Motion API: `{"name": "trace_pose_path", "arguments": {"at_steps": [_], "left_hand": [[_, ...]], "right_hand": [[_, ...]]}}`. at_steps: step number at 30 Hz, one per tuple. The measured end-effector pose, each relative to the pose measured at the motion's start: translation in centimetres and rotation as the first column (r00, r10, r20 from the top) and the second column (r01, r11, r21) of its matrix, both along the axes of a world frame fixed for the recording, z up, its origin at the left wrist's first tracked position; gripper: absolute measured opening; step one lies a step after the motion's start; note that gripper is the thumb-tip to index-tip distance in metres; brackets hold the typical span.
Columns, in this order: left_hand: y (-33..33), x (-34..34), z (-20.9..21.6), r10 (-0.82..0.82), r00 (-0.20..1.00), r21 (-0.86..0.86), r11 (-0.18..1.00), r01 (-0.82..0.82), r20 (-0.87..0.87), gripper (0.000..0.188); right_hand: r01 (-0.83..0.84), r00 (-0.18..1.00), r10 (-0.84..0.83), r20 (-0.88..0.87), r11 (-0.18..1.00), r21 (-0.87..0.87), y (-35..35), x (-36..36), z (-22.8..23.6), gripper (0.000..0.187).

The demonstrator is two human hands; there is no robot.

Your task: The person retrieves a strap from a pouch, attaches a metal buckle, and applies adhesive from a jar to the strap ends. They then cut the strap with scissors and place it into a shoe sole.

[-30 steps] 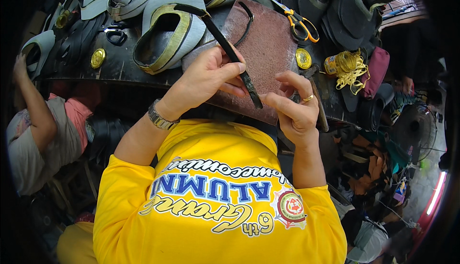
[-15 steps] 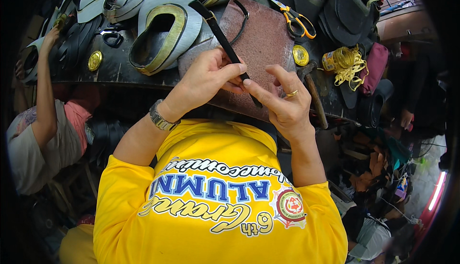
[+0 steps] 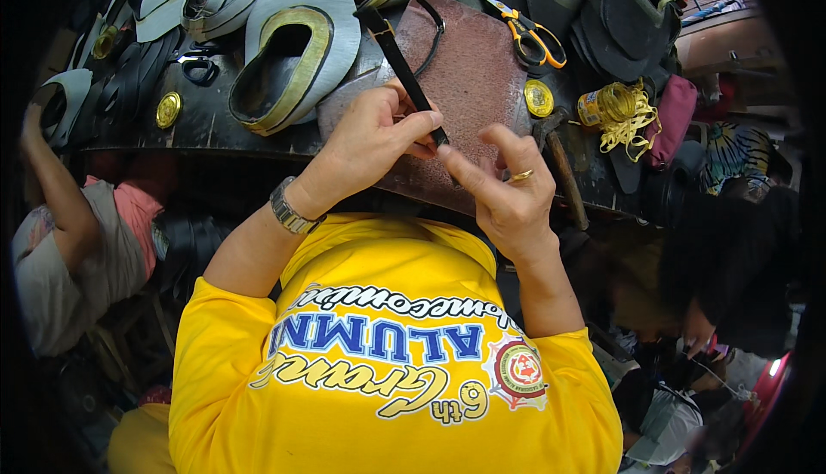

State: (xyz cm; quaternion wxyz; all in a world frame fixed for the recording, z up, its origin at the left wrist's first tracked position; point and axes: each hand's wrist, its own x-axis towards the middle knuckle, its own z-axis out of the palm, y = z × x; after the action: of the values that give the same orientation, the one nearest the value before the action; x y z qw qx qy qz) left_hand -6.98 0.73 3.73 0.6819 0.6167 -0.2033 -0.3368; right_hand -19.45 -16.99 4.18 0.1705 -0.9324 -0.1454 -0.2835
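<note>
A slim black strap with a gold-coloured buckle slants over the reddish-brown slab. My left hand is closed on its lower part, thumb on top and fingers curled underneath. With its digits spread, my right hand has one fingertip against or right beside the strap's lower end. What lies under that hand is partly hidden. Another thin black strap lies curved on the slab, just beyond my left hand.
Orange-handled scissors, a gold round tin, a hammer and a jar with yellow strips lie to the right. Grey-and-yellow cut pieces stand at the left. A co-worker's arm reaches in there; another person is at the right.
The buckle end of the strap has swung slightly right, and its lower end shows less past my right fingertip. The left co-worker's hand has moved back; the person at right has come further in.
</note>
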Motion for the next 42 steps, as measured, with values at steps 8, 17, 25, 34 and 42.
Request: {"name": "trace_pose_path", "arguments": {"at_steps": [8,17,25,34,42], "left_hand": [[-2.5,3.6,1.8,-0.206,0.961,0.195,0.966,0.169,0.186,0.025],[-8.2,5.7,0.5,-0.364,0.760,0.499,0.865,0.061,0.539,0.021],[-1.2,6.3,2.7,-0.084,0.753,0.326,0.928,-0.179,0.652,0.017],[5.7,2.1,1.9,0.020,0.719,0.336,0.875,-0.349,0.695,0.020],[4.6,2.9,1.4,0.057,0.671,0.225,0.918,-0.326,0.739,0.015]], "right_hand": [[-0.004,1.000,-0.006,0.012,0.713,0.701,-2.7,0.7,2.1,0.071],[0.116,0.986,0.039,-0.164,0.556,0.823,-4.5,2.7,-1.4,0.078],[0.158,0.983,0.006,-0.186,0.498,0.852,-4.2,1.4,-1.1,0.079],[0.041,0.982,0.125,-0.139,0.577,0.816,-1.1,2.7,-0.5,0.078],[0.173,0.963,-0.056,-0.264,0.879,0.445,-1.8,11.0,2.7,0.079]]}}
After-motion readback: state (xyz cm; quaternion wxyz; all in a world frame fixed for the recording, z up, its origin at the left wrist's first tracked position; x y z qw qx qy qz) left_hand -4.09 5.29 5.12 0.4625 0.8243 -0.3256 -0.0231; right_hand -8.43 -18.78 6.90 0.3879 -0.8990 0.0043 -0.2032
